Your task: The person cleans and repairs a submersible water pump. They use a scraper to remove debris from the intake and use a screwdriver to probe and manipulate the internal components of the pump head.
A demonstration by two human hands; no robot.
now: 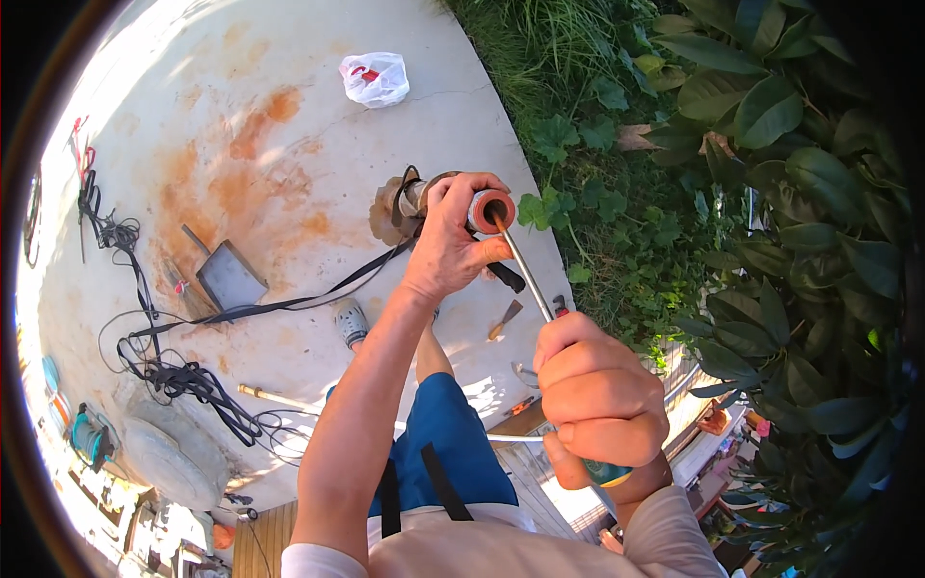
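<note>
My left hand [448,236] is closed around a grey metal cylinder [414,197] near its upper end. That end faces up toward me and carries a reddish-brown ring [494,204] around a dark opening. My right hand [602,395] makes a fist round the handle of a long screwdriver [525,265], nearer to me. The screwdriver's thin metal shaft slants away from the fist, and its tip is in the ringed opening, out of sight. Only a green and yellow bit of the handle shows below my fingers. A dark wet patch [387,217] spreads on the concrete beside the cylinder.
A black cable [318,299] crosses the concrete to a tangled heap [183,380] at left. Around lie a dustpan [231,275], a brush [188,289], a wooden-handled scraper [503,321] and a white plastic bag [376,79]. Leafy bushes [809,231] crowd the right side.
</note>
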